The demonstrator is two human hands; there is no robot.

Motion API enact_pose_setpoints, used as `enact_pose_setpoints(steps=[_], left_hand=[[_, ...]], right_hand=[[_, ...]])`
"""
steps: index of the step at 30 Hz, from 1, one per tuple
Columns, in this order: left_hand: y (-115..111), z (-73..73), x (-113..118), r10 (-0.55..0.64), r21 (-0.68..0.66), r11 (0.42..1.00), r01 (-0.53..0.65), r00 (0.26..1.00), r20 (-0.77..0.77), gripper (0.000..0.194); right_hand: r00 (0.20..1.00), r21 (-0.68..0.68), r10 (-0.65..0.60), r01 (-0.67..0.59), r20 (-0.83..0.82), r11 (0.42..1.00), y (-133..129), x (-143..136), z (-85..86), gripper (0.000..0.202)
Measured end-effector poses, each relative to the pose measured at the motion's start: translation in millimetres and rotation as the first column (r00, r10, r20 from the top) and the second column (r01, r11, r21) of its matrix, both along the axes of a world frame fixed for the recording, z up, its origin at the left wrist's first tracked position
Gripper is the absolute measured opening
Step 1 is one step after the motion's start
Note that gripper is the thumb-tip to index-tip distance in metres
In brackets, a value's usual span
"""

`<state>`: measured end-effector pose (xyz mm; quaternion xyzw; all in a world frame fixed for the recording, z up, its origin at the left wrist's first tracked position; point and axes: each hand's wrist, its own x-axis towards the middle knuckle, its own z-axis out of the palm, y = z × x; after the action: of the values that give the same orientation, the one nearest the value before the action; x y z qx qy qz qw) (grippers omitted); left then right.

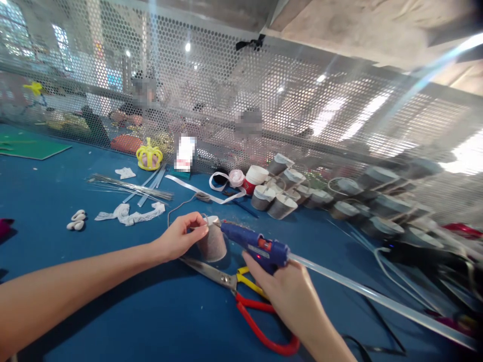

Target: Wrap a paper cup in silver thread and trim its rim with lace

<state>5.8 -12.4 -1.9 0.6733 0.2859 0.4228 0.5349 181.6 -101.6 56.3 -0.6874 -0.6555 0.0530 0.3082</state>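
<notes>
Just left of centre, my left hand (pixel 184 235) pinches at the upper edge of a small grey cup-shaped piece (pixel 213 245), with its fingers closed. A thin grey cord (pixel 180 205) curves over the table near those fingers. My right hand (pixel 289 286) is wrapped round a blue glue gun (pixel 256 245), whose tip meets the top of the grey piece. A long clear glue stick (pixel 362 289) sticks out of the gun's back. Below the gun lie scissors (pixel 226 280) with red and yellow handles, partly hidden by my right hand.
Wire sticks (pixel 130 186), white cloth scraps (pixel 130 214) and a yellow crown-like piece (pixel 149 155) lie at the left. White ribbon (pixel 211 195) and several grey cups (pixel 282 206) stand farther back. A perforated metal screen (pixel 211 100) rises behind; black cables lie at lower right.
</notes>
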Motion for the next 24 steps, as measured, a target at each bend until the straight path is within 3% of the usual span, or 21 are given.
enact_pose_setpoints(steps=[16,24], left_hand=[[0.2,0.7,-0.5,-0.021,0.008,1.000,0.021,1.000,-0.007,0.020],[0.3,-0.6,-1.1,-0.029,-0.003,1.000,0.029,1.000,-0.006,0.020]], right_hand=[[1.000,-0.066,-0.012,0.013,0.013,0.998,-0.8,-2.8,6.7,0.021],[1.000,-0.011,-0.002,0.002,-0.007,1.000,-0.2,0.4,-0.1,0.019]])
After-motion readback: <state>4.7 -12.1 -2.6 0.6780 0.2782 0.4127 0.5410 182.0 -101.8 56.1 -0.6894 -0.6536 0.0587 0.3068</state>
